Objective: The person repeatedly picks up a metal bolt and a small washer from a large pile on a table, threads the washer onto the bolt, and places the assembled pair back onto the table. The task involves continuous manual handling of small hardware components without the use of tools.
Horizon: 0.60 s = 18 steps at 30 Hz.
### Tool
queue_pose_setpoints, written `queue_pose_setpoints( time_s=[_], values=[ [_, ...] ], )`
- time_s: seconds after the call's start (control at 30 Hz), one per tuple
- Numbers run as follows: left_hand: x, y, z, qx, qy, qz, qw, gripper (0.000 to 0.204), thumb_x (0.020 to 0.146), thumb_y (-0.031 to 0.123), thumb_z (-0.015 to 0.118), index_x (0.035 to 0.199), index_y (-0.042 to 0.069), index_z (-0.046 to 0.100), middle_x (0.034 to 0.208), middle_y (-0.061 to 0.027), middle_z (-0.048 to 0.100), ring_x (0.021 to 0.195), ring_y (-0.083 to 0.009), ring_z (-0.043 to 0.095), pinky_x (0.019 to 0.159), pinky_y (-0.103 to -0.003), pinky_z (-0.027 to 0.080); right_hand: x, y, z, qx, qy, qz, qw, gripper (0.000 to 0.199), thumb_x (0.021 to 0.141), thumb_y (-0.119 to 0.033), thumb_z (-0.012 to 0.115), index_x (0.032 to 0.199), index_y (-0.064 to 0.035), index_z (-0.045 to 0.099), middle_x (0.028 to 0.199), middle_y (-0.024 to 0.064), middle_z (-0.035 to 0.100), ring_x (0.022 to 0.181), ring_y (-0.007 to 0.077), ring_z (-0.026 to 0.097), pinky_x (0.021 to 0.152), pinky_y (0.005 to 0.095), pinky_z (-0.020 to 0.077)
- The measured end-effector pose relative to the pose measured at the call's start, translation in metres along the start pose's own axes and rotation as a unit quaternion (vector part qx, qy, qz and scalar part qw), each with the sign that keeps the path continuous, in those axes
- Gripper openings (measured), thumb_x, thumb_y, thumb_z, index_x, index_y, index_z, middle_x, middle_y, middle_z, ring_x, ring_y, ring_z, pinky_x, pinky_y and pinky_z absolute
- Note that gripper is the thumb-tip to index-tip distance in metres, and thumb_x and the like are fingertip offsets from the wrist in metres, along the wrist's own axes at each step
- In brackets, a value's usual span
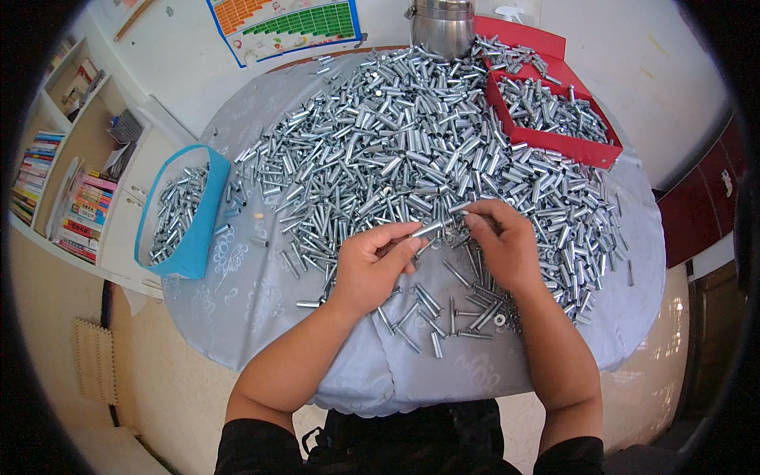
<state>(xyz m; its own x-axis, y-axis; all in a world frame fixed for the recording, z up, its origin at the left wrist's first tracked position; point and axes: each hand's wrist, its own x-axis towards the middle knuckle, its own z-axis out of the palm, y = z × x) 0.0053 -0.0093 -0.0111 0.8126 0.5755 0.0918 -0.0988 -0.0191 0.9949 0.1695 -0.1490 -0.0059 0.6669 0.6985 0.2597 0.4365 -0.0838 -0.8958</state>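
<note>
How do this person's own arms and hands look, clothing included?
The left hand and right hand are ungloved, with no watch or ring visible. Both forearms are bare, up to short black fabric sleeves at the picture's lower edge.

Bright; glints on metal pieces (388,131) beyond right hand (507,244), glare on floor (659,348) farther right; rim black, fisheye-bent.

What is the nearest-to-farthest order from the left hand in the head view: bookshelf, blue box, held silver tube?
1. Silver tube: in the left hand.
2. Blue box: on its left.
3. Bookshelf: farther left, beyond the box.
</note>
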Motion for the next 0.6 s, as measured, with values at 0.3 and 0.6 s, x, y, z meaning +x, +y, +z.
queue_pose_setpoints(
  time_s=[0.3, 0.6],
  values=[
    [-0.001, 0.001, -0.001, 0.027, -0.016, -0.007, 0.999, 0.023, 0.091, 0.004, 0.065, 0.113, -0.002, 0.067, 0.091, -0.0087, 0.071, 0.064, -0.0076, 0.060, 0.057, -0.021, 0.048, -0.009, -0.008, 0.000, 0.216, -0.062, 0.099, 0.969, 0.015, 0.088, -0.002, 0.067, 0.102, 0.0016, 0.063, 0.091, 0.0064, 0.070, 0.082, 0.0125, 0.066, 0.074, 0.0243, 0.0513],
    [-0.001, 0.002, -0.002, 0.046, -0.035, -0.006, 0.998, 0.023, 0.090, 0.003, 0.064, 0.113, -0.002, 0.068, 0.091, -0.0086, 0.071, 0.064, -0.0077, 0.060, 0.058, -0.021, 0.048, -0.008, -0.015, -0.002, 0.191, -0.087, 0.101, 0.972, 0.012, 0.088, -0.003, 0.067, 0.100, 0.0020, 0.066, 0.092, 0.0055, 0.069, 0.084, 0.0112, 0.064, 0.077, 0.0243, 0.0510]
  ],
)
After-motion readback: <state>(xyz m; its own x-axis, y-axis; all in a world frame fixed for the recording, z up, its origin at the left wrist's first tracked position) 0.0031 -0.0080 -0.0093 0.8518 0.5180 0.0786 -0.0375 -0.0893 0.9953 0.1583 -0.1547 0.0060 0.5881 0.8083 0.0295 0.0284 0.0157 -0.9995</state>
